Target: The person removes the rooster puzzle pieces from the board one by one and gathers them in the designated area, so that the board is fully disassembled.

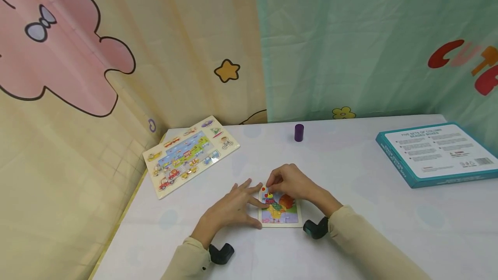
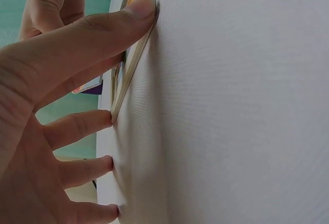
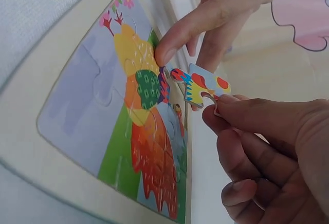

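Red marks the piece (image 3: 197,89) the right hand (image 1: 290,181) pinches, while the spread left hand (image 1: 233,207) touches the puzzle (image 1: 285,214).

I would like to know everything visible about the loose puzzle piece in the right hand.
The loose puzzle piece is small, flat and thin, apparently board or wood, printed in light blue, yellow and red, with a curved notch in one edge. The right hand pinches it with thumb and finger. It is tilted over the framed puzzle; whether they touch is unclear.
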`<state>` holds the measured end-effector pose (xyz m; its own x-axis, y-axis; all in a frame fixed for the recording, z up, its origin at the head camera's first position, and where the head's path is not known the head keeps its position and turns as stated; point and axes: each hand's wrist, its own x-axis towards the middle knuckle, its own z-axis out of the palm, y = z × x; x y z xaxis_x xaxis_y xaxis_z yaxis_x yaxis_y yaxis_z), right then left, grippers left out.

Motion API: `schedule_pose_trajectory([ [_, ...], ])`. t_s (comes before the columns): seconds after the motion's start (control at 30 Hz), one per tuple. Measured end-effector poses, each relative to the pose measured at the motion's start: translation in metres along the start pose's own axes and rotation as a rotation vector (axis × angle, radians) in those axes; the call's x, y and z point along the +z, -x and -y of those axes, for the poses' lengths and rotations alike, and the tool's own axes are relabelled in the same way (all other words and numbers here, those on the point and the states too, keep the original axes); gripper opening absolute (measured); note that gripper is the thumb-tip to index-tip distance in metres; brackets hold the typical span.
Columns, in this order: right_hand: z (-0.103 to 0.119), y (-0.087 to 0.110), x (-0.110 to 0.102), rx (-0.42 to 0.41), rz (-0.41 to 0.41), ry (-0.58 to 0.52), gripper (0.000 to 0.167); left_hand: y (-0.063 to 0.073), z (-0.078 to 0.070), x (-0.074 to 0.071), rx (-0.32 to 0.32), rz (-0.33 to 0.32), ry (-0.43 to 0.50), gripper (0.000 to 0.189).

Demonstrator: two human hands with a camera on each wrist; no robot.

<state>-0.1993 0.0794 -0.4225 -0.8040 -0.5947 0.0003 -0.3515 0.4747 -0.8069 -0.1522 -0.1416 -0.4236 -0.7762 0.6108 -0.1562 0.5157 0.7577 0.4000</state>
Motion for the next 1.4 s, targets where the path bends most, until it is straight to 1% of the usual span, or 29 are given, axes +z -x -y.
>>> schedule_pose_trajectory([
  [0.2, -0.007, 0.007, -0.01, 0.018, -0.037, -0.023, 0.004, 0.0, -0.001, 0.0, -0.006, 0.003, -0.006, 0.05],
  [0.37, -0.017, 0.016, -0.021, 0.043, -0.058, -0.013, 0.004, 0.001, -0.001, -0.001, -0.011, 0.002, -0.006, 0.051],
  [0.67, -0.039, 0.041, -0.042, 0.102, -0.119, -0.009, 0.006, 0.002, 0.001, 0.001, -0.016, -0.003, 0.007, 0.051],
  [0.8, -0.046, 0.054, -0.053, 0.144, -0.137, 0.006, 0.006, 0.002, 0.001, 0.001, -0.016, -0.004, 0.004, 0.051],
  [0.93, -0.051, 0.06, -0.061, 0.158, -0.143, 0.018, 0.007, 0.002, 0.001, -0.001, -0.006, -0.008, 0.006, 0.051],
  [1.1, -0.053, 0.062, -0.061, 0.169, -0.129, 0.0, 0.008, 0.003, 0.0, -0.001, -0.005, -0.007, 0.01, 0.051],
  [1.2, -0.053, 0.061, -0.059, 0.181, -0.133, -0.001, 0.007, 0.002, 0.0, -0.001, -0.007, -0.005, 0.012, 0.051],
  [1.4, -0.053, 0.059, -0.053, 0.228, -0.169, 0.068, 0.005, 0.002, 0.0, 0.0, -0.002, -0.005, 0.013, 0.051],
])
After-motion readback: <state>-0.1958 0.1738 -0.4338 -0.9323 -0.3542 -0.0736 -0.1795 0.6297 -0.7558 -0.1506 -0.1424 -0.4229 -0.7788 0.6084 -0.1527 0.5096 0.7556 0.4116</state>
